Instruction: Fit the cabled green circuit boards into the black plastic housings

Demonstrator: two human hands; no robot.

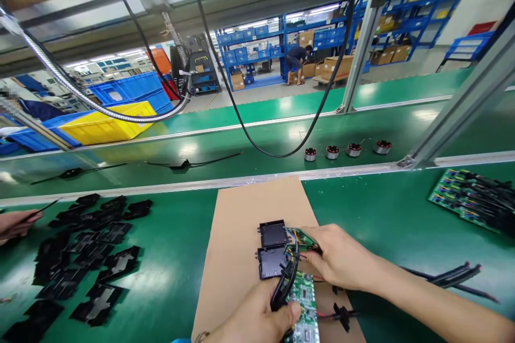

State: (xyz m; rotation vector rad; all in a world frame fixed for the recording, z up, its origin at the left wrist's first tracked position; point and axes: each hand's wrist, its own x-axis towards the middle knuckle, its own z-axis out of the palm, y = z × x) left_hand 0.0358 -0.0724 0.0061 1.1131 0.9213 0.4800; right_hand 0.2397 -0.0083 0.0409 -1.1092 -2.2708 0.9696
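My left hand (257,313) is closed around a bundle of black cables (287,281), its thumb on a green circuit board panel (306,305). To its upper right, my right hand (340,257) pinches a green circuit board (306,240) with coloured wires. Just left of that board, two shallow black plastic cases, one farther away (272,234) and one nearer (272,262), lie open side up on a cardboard sheet (237,220). Red and black leads with a black clip-like part (341,316) stick out right of the panel. My hands partly hide both boards.
Many black plastic parts (96,254) are spread at left, beside another person's hand (18,225). Several motor-like metal parts (332,152) stand beyond the metal rail. Circuit boards with black cables (475,198) lie at right. A black cable (281,154) hangs ahead.
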